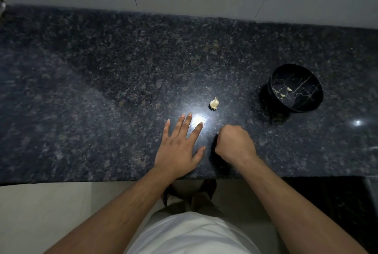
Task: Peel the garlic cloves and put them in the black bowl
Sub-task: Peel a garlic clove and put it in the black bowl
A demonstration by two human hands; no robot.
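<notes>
A pale garlic bulb (214,103) sits on the counter, tip pointing away, well left of the black bowl (276,98). The bowl, veined with gold lines, stands upright and holds two peeled cloves (289,89).

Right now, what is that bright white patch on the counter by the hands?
Head view: glare from a light above on the polished countertop, between the left hand and the garlic bulb; a smaller glint sits right; the wide lens bends the counter edges.

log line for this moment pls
left hand flat on counter | right hand fisted | garlic bulb untouched | black bowl: two cloves
</notes>
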